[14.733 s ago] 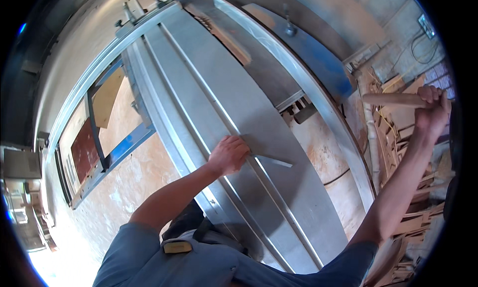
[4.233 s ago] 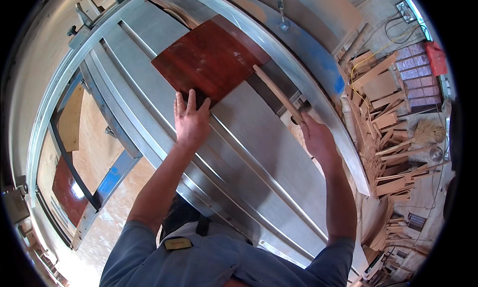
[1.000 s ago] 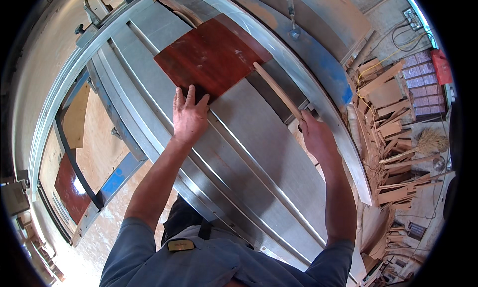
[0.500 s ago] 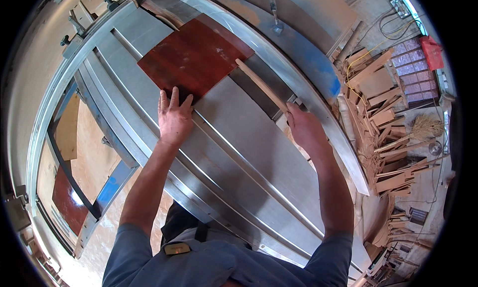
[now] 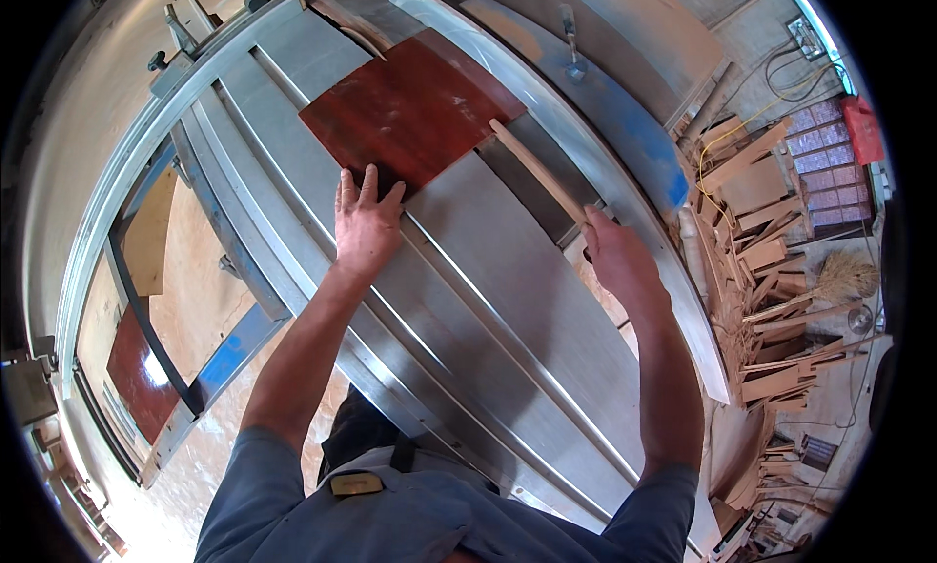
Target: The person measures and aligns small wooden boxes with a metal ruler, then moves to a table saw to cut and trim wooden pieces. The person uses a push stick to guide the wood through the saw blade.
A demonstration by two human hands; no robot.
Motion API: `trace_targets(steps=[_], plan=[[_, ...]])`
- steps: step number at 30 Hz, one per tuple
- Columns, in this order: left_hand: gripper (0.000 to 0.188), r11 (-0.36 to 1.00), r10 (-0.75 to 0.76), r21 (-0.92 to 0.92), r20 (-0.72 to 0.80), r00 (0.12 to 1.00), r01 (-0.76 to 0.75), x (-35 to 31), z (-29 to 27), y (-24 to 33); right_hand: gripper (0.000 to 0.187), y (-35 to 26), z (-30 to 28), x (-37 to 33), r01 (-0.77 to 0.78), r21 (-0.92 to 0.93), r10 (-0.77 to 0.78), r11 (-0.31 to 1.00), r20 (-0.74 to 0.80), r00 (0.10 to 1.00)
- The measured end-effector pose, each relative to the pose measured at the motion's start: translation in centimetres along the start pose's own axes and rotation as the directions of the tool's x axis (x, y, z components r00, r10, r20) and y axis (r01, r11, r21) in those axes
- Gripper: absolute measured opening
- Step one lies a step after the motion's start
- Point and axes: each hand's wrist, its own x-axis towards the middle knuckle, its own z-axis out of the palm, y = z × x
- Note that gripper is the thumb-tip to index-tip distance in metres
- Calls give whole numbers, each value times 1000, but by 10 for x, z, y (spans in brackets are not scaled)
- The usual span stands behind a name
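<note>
A flat reddish-brown board (image 5: 415, 109) with a glossy face lies on the grey metal machine table (image 5: 508, 270). My left hand (image 5: 369, 226) is open, its fingers spread and their tips at the board's near edge. Farther right, my right hand (image 5: 617, 256) is closed around the near end of a light wooden stick (image 5: 542, 173). The far tip of that stick meets the board's near right corner. Beneath the stick is a dark insert plate (image 5: 537, 163) set in the table. Whatever lies under the board is hidden.
A long metal fence (image 5: 576, 139) runs along the board's right side. Grooves cross the table lengthwise, and a frame with black knobs (image 5: 158, 60) borders its left. Wood offcuts (image 5: 771, 261) and a straw broom (image 5: 847, 273) are piled at right. Another red board (image 5: 142, 373) lies lower left.
The whole view has shifted, so the table, board and hands appear farther right. Both hands keep their places, the right one still gripping the stick. No clear movement of the board along the table shows.
</note>
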Motion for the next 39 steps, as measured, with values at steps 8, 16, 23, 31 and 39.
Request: trace_targets(steps=[8,16,23,31,39], plan=[[34,999,-15,36,-6,1000,15,3,-3,0,30,4,-2,9,117,-54,-122,992,-89,989],[35,999,-3,49,-3,1000,3,7,-3,-5,29,-7,-10,13,87,-50,-89,995,-30,996],[36,998,-9,54,-19,1000,10,11,-3,-10,26,-20,-20,17,85,-56,-85,995,12,996],[35,999,5,31,-40,999,-4,18,-2,-17,30,-30,-28,25,95,-95,-93,991,27,995],[37,1000,9,1,-25,1000,-9,21,0,-23,29,-35,-33,32,91,-115,-87,989,42,995]])
